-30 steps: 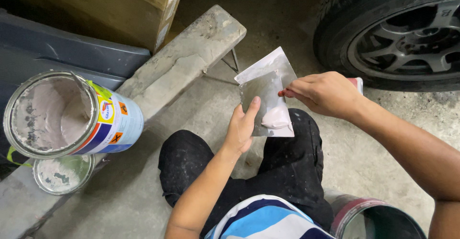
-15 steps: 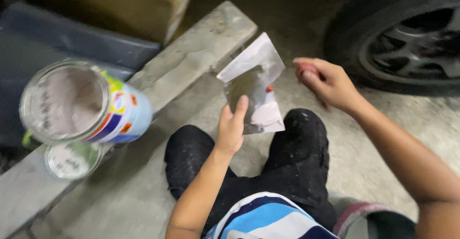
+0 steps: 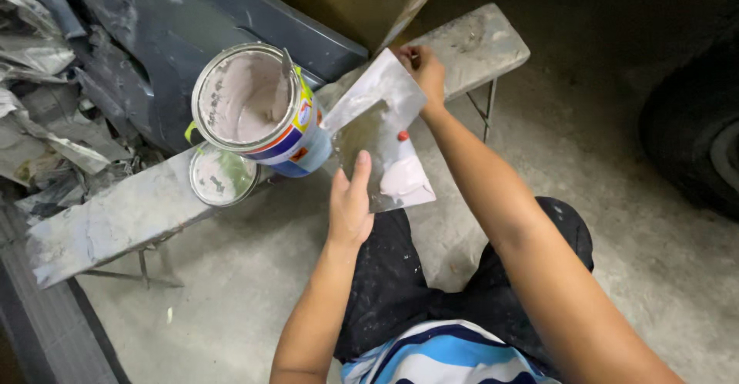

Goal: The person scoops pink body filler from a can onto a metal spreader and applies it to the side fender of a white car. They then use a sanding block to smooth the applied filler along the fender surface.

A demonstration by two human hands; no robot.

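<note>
A smeared bench (image 3: 115, 214) carries an open can (image 3: 258, 110) of pinkish filler, its lid (image 3: 222, 174) just beside. Right of the can, the left hand (image 3: 350, 203) grips a flat board (image 3: 381, 149) level, probably so its putty blob (image 3: 404, 177) stays put. The right hand (image 3: 423, 68) is closed on something above the board; what, cannot be told.

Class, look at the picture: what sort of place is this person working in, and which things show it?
Probably a car body repair garage: a tyre on bare concrete, a dark car body panel, and an open can of pale filler on a smeared bench.
</note>
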